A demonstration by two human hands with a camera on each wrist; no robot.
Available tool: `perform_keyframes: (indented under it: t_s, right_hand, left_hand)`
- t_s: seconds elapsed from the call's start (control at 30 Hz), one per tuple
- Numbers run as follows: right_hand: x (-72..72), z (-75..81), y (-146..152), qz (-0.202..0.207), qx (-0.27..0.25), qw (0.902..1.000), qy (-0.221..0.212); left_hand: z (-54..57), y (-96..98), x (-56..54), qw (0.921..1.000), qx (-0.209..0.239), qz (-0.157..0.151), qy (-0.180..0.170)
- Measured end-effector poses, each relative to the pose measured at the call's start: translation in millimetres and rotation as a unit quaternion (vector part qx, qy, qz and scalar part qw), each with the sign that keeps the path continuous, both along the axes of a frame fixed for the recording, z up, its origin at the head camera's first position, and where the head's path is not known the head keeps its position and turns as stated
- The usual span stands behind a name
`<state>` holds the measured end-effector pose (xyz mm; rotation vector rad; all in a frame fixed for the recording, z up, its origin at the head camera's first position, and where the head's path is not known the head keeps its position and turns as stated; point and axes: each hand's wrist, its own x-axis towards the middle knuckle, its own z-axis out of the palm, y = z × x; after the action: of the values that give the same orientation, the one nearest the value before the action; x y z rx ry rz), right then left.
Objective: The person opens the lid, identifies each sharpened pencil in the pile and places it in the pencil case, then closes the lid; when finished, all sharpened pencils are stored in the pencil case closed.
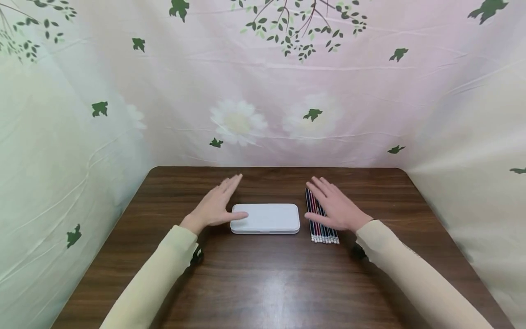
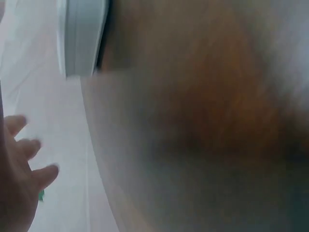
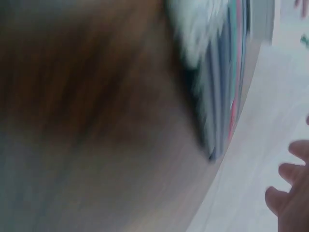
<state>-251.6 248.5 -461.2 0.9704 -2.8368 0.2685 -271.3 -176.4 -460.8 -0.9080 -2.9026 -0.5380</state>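
Note:
A white flat case (image 1: 267, 217) with a closed lid lies on the table in front of me. My left hand (image 1: 214, 204) hovers at its left end, fingers straight, the thumb overlapping the lid's edge in the head view. To the right of the case, several pencils (image 1: 323, 233) with white eraser ends lie side by side in a row. Over them is my right hand (image 1: 338, 208), its fingers extended and spread, hiding part of the row. Neither hand holds anything. The left wrist view catches the case's end (image 2: 83, 38); the right wrist view shows the pencils (image 3: 219, 87), blurred.
The dark wood-grain table (image 1: 263, 278) has rounded far corners. Pale fabric (image 1: 263, 91) printed with leaves, birds and flowers hangs behind the table and along both sides. A dark band sits at each wrist below the light sleeves (image 1: 152, 274).

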Motion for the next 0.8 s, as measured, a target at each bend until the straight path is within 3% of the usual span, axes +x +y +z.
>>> perform_keyframes:
  t_s: [0.13,0.33,0.57,0.8]
  right_hand:
    - [9.8,-1.1,-22,0.056,0.003,0.9983,-0.015]
    - [15.4,-6.3,-40,0.092,0.017,0.9949,-0.036]
    - [17.5,-8.6,-51,0.121,0.027,0.9915,-0.039]
    - [19.8,-4.9,-63,0.136,0.032,0.9900,-0.016]
  left_hand:
    - [-2.7,7.4,13.2,0.9993,-0.013,-0.027,-0.025]
    - [-6.6,14.1,23.5,0.9971,-0.036,-0.020,-0.064]
    - [-8.6,16.7,26.5,0.9959,-0.020,-0.017,-0.086]
    - [-7.4,20.4,26.2,0.9960,-0.027,-0.015,-0.084]
